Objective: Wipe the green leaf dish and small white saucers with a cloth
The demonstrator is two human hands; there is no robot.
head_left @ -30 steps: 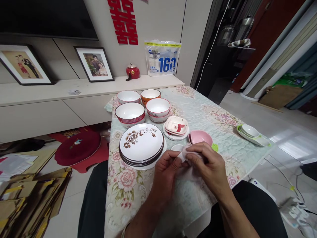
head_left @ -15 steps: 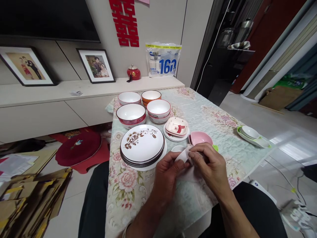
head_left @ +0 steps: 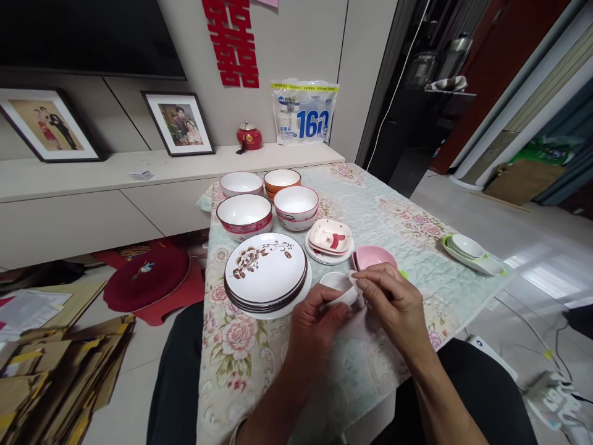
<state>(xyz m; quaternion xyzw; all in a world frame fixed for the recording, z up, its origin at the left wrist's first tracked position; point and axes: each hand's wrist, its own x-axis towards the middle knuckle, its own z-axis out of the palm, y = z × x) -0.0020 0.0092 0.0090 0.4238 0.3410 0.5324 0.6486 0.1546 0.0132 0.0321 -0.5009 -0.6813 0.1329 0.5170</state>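
My left hand [head_left: 319, 315] is closed on a small white ceramic piece [head_left: 346, 299], its thumb on top; fingers cover much of it, so its exact kind is unclear. My right hand [head_left: 393, 303] pinches a thin whitish cloth [head_left: 356, 322] against the right end of that piece, and the cloth hangs below the fingers. Just behind the held piece stands a small white bowl [head_left: 334, 280], partly hidden. A pink bowl [head_left: 375, 255] is beyond my right fingers. To the left lies a stack of white plates [head_left: 266, 269] with brown flowers and dark rims.
Several stacked bowls [head_left: 244, 211] stand at the back left of the floral tablecloth [head_left: 370, 210]. Small square dishes [head_left: 330, 235] sit on saucers in the middle. White dishes on a green-edged tray [head_left: 482, 264] are at the right edge. A printed plastic bag [head_left: 304, 114] stands on the cabinet.
The white piece in my left hand has turned and dropped slightly, showing more of the small bowl behind it. My right fingers have shifted a little along its edge with the cloth.
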